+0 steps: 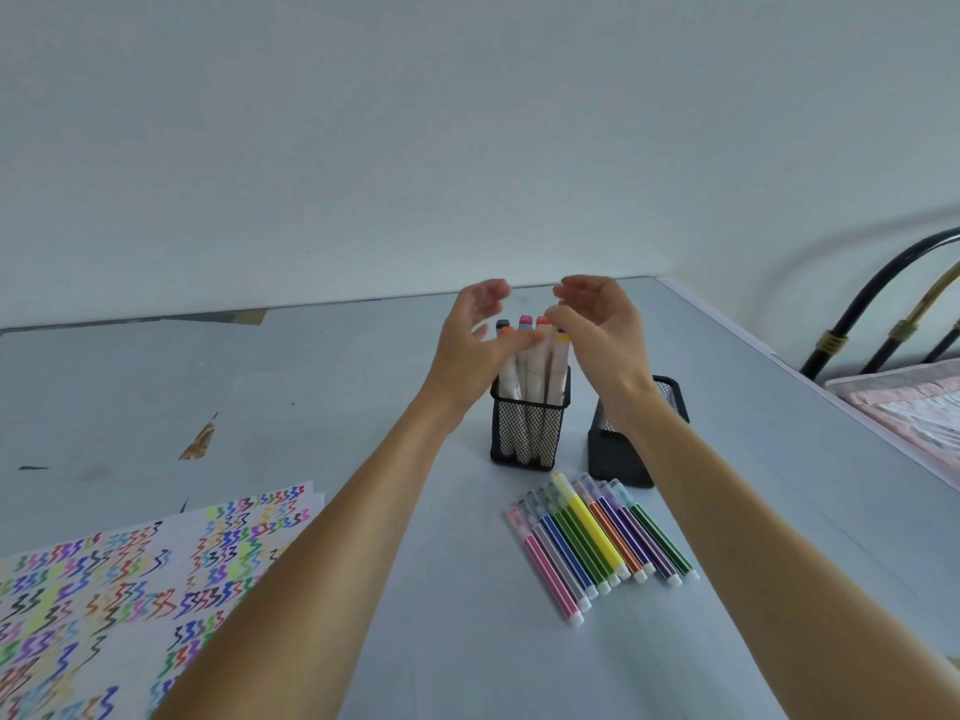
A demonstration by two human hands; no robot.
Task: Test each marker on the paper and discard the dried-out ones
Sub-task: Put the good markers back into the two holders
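Observation:
A black mesh cup (527, 439) stands on the table with several thick white markers (535, 368) upright in it, their caps coloured. My left hand (470, 345) hovers at the left of those markers with fingers relaxed, its thumb against them. My right hand (602, 330) is at their right, fingers loosely curved, fingertips near the caps. Neither hand grips anything. A second black mesh cup (621, 457) stands to the right, partly behind my right forearm. Several thin striped markers (597, 543) lie side by side in front. The paper (130, 579) covered in coloured squiggles lies at the left.
The light grey table (363, 407) has a chipped patch (200, 441) at the left. A wall rises behind it. At the far right stands a black metal bed frame (883, 298) with a pink mattress (914, 407) next to the table's edge.

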